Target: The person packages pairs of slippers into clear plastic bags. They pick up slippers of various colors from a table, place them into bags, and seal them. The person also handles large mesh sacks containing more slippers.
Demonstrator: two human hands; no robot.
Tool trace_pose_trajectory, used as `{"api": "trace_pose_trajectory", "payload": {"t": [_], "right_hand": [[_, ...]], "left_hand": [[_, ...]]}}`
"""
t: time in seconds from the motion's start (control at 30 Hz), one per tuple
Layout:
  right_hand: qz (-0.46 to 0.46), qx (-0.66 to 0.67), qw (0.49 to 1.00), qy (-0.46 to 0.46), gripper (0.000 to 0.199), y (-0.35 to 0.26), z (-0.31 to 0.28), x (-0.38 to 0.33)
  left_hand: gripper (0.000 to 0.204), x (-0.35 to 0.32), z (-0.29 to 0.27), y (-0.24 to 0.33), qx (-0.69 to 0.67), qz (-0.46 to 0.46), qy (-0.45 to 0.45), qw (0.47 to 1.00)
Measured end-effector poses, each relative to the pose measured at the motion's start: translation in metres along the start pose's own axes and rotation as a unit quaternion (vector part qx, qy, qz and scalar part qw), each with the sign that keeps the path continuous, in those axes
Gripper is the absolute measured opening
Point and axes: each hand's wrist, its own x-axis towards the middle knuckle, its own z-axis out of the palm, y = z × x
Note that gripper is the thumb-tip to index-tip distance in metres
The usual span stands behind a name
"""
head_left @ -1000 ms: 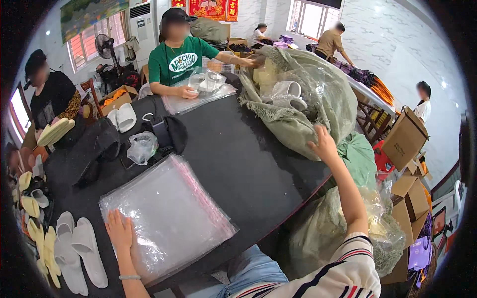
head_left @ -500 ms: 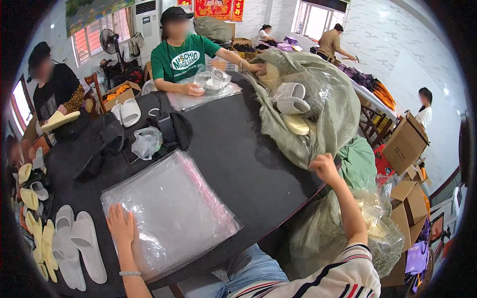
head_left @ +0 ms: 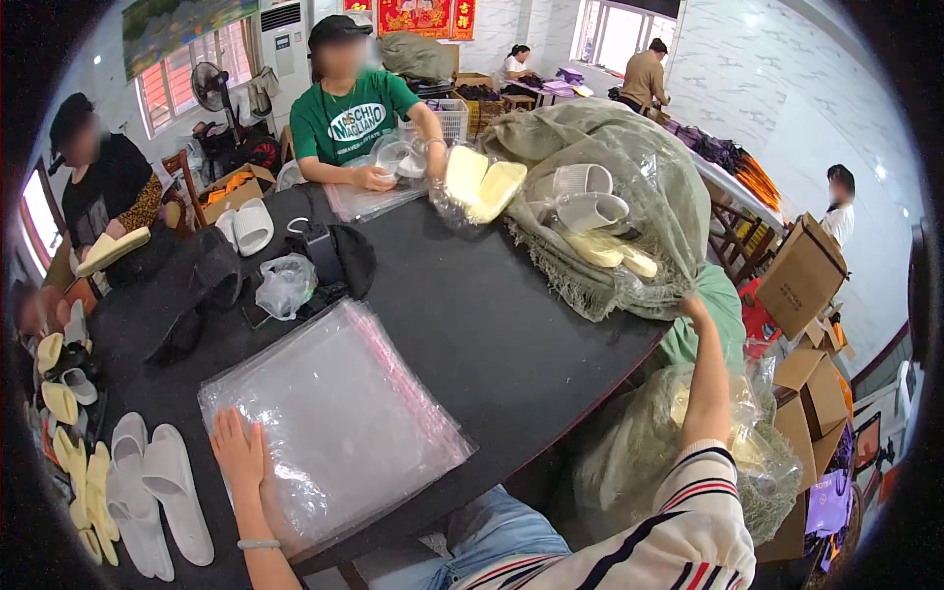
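One stack of clear plastic bags (head_left: 320, 423), pink-edged, flat on the near side of the dark table (head_left: 472, 315). Left hand (head_left: 239, 450) palm-down on its left part, fingers extended and loose. Right hand (head_left: 694, 309) at the near right edge of the grey-green woven sack (head_left: 644, 147), fingers bunched on the cloth. Sack slumped on the table's right side, mouth open, with bagged white slippers (head_left: 592, 210) and pale yellow slippers (head_left: 595, 248) in the opening. Across the table: co-worker (head_left: 344, 118) in a green shirt, beside a bagged yellow pair (head_left: 499, 187). Left of the stack: grey slippers (head_left: 179, 492), side by side.
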Motion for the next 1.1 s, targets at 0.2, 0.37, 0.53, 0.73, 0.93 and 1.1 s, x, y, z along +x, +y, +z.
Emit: {"api": "trace_pose_trajectory", "payload": {"t": [0.2,0.37,0.53,0.73,0.93,1.1], "right_hand": [[-0.088,0.284,0.94,0.166,0.027,0.018,-0.059,-0.027],[-0.306,0.135,0.86,0.385,0.031,-0.022,0.021,-0.059],[-0.563,-0.299,0.766,0.079,0.052,-0.151,0.071,-0.15],[-0.521,-0.35,0.778,-0.01,0.042,-0.166,0.12,-0.143],[-0.505,-0.397,0.764,0.054,0.028,-0.175,0.165,-0.135],[-0.466,-0.305,0.825,0.094,0.033,-0.222,0.165,-0.178]], "left_hand": [[0.063,0.009,0.019,0.016,-0.041,0.027,-0.012,0.999],[0.065,0.001,-0.009,0.008,-0.007,0.003,-0.012,1.0],[0.065,-0.003,-0.011,0.004,-0.005,-0.004,-0.007,1.0],[0.064,0.0,-0.006,0.011,-0.027,0.002,-0.007,1.0],[0.066,-0.001,-0.007,0.001,-0.023,-0.002,0.006,1.0],[0.065,-0.004,0.004,-0.005,-0.047,0.002,0.053,0.997]]}}
